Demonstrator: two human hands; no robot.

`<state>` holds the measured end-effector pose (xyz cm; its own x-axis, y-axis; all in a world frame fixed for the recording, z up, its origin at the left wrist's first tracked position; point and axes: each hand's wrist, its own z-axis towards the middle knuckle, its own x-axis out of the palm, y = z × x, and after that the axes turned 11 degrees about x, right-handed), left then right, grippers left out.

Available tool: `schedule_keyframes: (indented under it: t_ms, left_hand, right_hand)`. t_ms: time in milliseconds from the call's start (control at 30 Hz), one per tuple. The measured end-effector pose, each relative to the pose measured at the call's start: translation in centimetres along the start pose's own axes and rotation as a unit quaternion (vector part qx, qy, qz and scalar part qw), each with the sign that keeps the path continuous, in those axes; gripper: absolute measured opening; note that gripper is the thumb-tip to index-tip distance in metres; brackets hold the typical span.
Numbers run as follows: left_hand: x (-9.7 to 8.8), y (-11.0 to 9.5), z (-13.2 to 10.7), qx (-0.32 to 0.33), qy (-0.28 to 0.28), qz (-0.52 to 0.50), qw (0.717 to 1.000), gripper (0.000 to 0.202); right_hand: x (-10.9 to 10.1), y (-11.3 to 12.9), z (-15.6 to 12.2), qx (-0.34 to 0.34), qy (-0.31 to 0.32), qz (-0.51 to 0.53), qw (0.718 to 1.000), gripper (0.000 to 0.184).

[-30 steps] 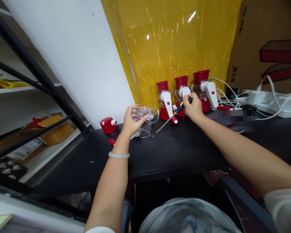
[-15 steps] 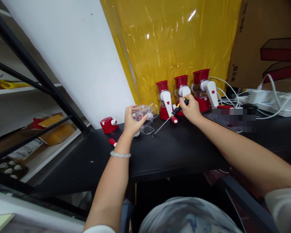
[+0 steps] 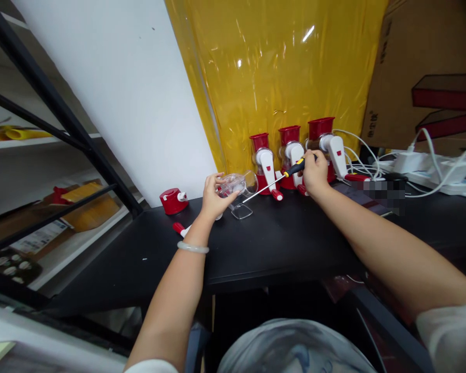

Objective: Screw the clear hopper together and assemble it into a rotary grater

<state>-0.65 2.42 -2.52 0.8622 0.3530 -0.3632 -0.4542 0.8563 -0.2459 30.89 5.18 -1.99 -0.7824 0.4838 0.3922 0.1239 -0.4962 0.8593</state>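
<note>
A clear plastic grinder body (image 3: 234,183) is gripped in my left hand (image 3: 214,197), tilted on its side just over the black table. My right hand (image 3: 315,170) is closed around the black-and-yellow handle of a screwdriver (image 3: 267,187). The screwdriver's long metal shaft points left, its tip close to the clear body; whether they touch I cannot tell. Left of my left hand sit a red base (image 3: 173,201) with a white knob and a red-and-white crank handle (image 3: 180,228), partly hidden by my wrist.
Three red-and-white hand-crank grinders (image 3: 264,163) stand along the yellow plastic sheet (image 3: 279,62). A dark phone or tablet (image 3: 357,197) lies to the right, near white cables and a power strip (image 3: 431,173). Black metal shelving (image 3: 58,114) rises at left, a cardboard box (image 3: 431,46) at right.
My right hand has moved slightly right, and the screwdriver has swung flatter, its tip rising from near the table toward the clear body. My left hand keeps its grip.
</note>
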Motion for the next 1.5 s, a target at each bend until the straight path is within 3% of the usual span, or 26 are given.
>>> schedule_keyframes:
  t_ms: [267, 400, 533, 733, 967, 1233, 1500]
  left_hand:
    - [-0.5, 0.0, -0.1, -0.048, 0.061, -0.07, 0.995, 0.053]
    - [-1.3, -0.8, 0.5, 0.033, 0.092, 0.015, 0.995, 0.048]
    - [-1.8, -2.3, 1.1, 0.131, 0.073, 0.106, 0.983, 0.037]
    - [-1.1, -3.7, 1.3, 0.189, 0.052, 0.18, 0.964, 0.027]
    - [-0.6, -3.3, 1.3, 0.215, 0.032, 0.18, 0.959, 0.007]
    - [-0.7, -3.5, 1.4, 0.201, 0.03, 0.187, 0.961, 0.007]
    - [-0.7, -3.6, 1.4, 0.177, 0.05, 0.177, 0.967, 0.01]
  right_hand:
    - [-0.2, 0.3, 0.9, 0.028, -0.036, 0.045, 0.998, 0.028]
    - [-0.4, 0.3, 1.1, 0.02, -0.052, 0.042, 0.998, 0.03]
    - [-0.5, 0.3, 1.4, 0.024, -0.065, 0.029, 0.997, 0.031]
    - [-0.7, -0.1, 1.5, 0.014, -0.069, 0.032, 0.997, 0.032]
    - [-0.6, 0.0, 1.5, 0.012, -0.069, 0.022, 0.997, 0.036]
    - [-0.6, 0.3, 1.4, 0.009, -0.079, 0.036, 0.996, 0.044]
    - [-0.7, 0.4, 1.3, 0.008, -0.073, 0.028, 0.997, 0.035]
